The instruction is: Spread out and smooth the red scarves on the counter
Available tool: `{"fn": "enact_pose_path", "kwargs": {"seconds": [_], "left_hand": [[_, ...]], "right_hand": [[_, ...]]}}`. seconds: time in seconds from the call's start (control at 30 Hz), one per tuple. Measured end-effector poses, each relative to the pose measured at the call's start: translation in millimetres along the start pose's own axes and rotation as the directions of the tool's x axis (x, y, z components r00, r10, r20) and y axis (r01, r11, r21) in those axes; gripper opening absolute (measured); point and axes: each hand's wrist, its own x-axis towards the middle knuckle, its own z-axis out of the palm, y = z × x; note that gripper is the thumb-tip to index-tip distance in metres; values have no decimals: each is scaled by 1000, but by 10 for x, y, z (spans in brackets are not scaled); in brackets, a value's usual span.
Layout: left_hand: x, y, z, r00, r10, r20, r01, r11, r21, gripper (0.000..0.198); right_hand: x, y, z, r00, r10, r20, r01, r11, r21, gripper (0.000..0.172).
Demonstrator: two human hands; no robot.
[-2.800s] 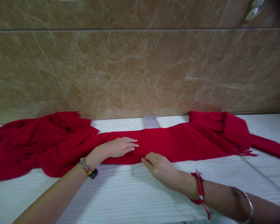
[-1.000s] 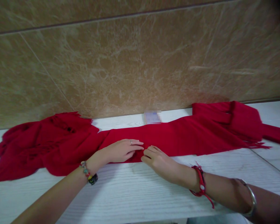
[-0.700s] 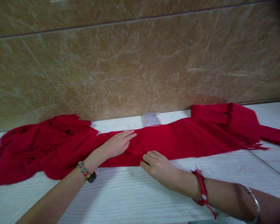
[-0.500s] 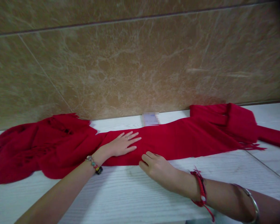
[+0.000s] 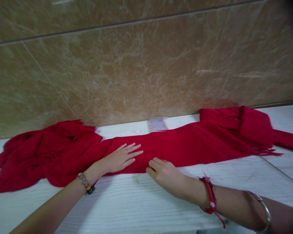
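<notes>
Filling the far half of the view is a brown marbled wall (image 5: pixel 146 74), and below it runs a pale wood-grain surface (image 5: pixel 136 204). A long red scarf (image 5: pixel 190 146) lies across that surface from left to right, close to the wall. Its left part is bunched in a loose heap (image 5: pixel 39 156), its middle is spread flat, and a fringe (image 5: pixel 266 151) shows at the right.

The left hand (image 5: pixel 120 157) rests flat on the middle stretch, palm down, fingers spread and released. The right hand (image 5: pixel 164 174) sits just beside it at the scarf's near edge with fingers curled; I cannot tell whether it pinches the cloth.

The scarf looks soft, light and limp, likely to sag and wrinkle when lifted, so the near edge or the corners seem the best places to take hold.

A beaded bracelet (image 5: pixel 86 186) circles the left wrist, a red cord (image 5: pixel 210 198) the right.
</notes>
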Motion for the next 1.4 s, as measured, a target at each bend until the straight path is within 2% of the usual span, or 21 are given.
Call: {"fn": "enact_pose_path", "kwargs": {"seconds": [0.1,0.17,0.2,0.27,0.33,0.4,0.5,0.57,0.6,0.67,0.77,0.8,0.87,0.93,1.0,1.07,1.17,1.23,1.27,1.33,1.4], "left_hand": [[-48,-260,17,921,-386,-47,389,916,99,44],[-27,-271,-16,854,-500,-146,518,844,137,46],[-7,-209,-36,859,-470,-205,499,857,128,46],[29,-5,-64,930,-250,-270,279,957,74,46],[38,173,-66,981,49,-190,-51,999,-4,45],[7,197,-47,982,167,-92,-171,984,-44,45],[-93,-5,-18,995,-76,-62,80,995,59,44],[-165,-99,-23,946,-280,-163,304,942,144,44],[-195,-91,-34,930,-299,-215,335,928,160,44],[-242,23,-61,964,-143,-222,178,972,150,45],[-283,213,-87,985,151,-87,-147,988,47,45],[-293,224,-87,987,143,-71,-141,989,34,44],[-308,158,-78,992,-33,-119,41,997,71,41],[-311,63,-67,937,-270,-221,302,945,128,38],[-291,47,-62,872,-391,-294,448,879,161,37],[-248,125,-55,919,-301,-255,350,920,175,38],[-158,221,-26,998,-18,-63,24,995,97,41],[-103,155,-4,996,-88,-17,89,994,69,42],[-79,91,1,974,-223,-31,225,971,86,43],[-36,-34,-4,857,-501,-121,515,844,151,45],[5,-71,-21,771,-589,-242,632,752,185,45]], "right_hand": [[-2,-10,-27,1000,9,10,-10,1000,9,6],[-3,-16,-34,1000,15,12,-15,1000,8,6],[-3,-16,-30,1000,16,11,-16,1000,6,6],[-2,-13,-11,1000,15,5,-15,1000,-2,7],[-1,-7,14,1000,15,-5,-15,1000,-11,7],[-1,-2,28,1000,13,-17,-13,1000,-15,6],[1,-2,25,1000,7,-20,-7,1000,-6,6],[0,-3,20,1000,7,-20,-7,1000,0,6],[-1,-3,21,1000,8,-24,-8,1000,1,6],[-7,-2,31,999,5,-40,-5,1000,1,6],[-17,-5,47,998,-7,-63,7,1000,-5,8],[-20,-7,48,998,-8,-65,8,1000,-8,9],[-20,-14,42,998,-8,-66,8,1000,-10,10],[-16,-19,34,998,-8,-67,7,1000,-10,9],[-10,-22,32,997,-10,-70,9,1000,-10,8],[-7,-21,40,997,-13,-76,12,1000,-14,8],[-8,-18,56,996,-15,-83,13,1000,-21,9],[-10,-16,55,997,-15,-79,13,1000,-20,10],[-10,-15,51,997,-13,-75,11,1000,-19,10],[-8,-13,39,998,-8,-64,7,1000,-12,9],[-6,-11,33,999,-1,-55,1,1000,-6,9]]}}
